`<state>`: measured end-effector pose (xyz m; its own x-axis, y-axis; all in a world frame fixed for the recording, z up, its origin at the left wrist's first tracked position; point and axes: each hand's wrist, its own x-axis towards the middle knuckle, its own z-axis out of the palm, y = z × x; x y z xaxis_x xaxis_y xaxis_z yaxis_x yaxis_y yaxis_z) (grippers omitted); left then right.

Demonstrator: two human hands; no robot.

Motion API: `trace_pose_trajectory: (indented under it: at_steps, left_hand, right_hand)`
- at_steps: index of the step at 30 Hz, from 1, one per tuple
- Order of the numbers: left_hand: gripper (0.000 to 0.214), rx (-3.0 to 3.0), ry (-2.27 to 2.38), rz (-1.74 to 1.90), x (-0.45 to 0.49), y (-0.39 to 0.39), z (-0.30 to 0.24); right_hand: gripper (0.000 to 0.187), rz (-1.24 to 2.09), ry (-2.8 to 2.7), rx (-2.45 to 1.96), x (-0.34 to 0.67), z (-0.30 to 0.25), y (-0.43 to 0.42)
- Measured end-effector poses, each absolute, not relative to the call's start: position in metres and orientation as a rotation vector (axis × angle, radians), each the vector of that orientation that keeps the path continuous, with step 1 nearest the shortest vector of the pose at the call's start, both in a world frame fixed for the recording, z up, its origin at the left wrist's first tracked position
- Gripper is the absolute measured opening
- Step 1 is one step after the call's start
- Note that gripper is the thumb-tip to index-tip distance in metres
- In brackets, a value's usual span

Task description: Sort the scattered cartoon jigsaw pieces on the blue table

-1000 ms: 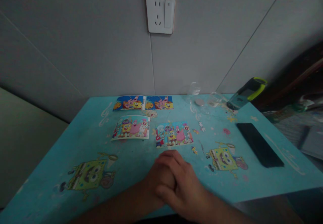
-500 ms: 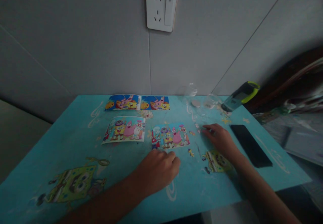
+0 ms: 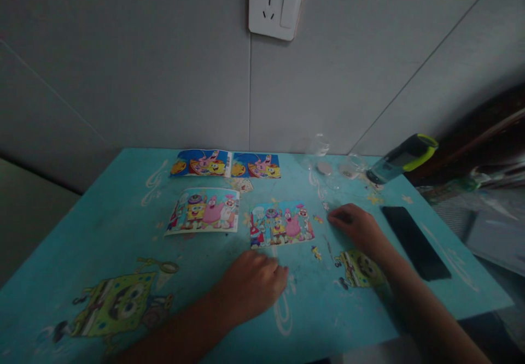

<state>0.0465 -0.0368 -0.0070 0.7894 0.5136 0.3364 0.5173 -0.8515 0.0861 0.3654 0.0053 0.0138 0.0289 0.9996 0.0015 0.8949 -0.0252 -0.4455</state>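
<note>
My left hand [image 3: 253, 283] rests on the turquoise cartoon-printed table [image 3: 123, 233], fingers curled loosely, just below a small colourful jigsaw picture [image 3: 281, 224]. My right hand [image 3: 356, 227] lies to the right of that picture, fingertips bent down onto a small piece on the table that I cannot make out. A matching picture card [image 3: 204, 210] lies to the left. Two blue printed cards [image 3: 226, 164] lie near the wall. A tiny loose piece [image 3: 315, 252] sits between my hands.
A black phone [image 3: 415, 241] lies flat at the right. A dark bottle with a green cap [image 3: 402, 158] lies near the wall, beside clear plastic containers [image 3: 332, 163]. A wall socket [image 3: 276, 2] is above. Clutter fills the far right.
One second ago my hands were clasped together at the table's front. The right hand has moved out to the right of the jigsaw picture; the left has stayed near its lower edge.
</note>
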Motion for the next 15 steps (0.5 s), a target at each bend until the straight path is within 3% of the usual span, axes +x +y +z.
trace_pose_trajectory:
  at_steps: [11,13,15]
  left_hand:
    - [0.027,-3.009,-0.966,-0.598,0.047,-0.041,0.0]
    - [0.025,-3.108,-1.044,-0.496,0.048,-0.041,0.004]
    - [0.022,-3.214,-1.113,-0.386,0.049,-0.039,0.007]
  right_hand:
    - [0.027,0.47,-1.955,-1.739,0.296,0.066,-0.019]
    - [0.038,0.679,-2.107,-1.521,0.262,0.072,-0.04]
    - [0.062,0.889,-2.216,-1.364,0.234,0.069,-0.059]
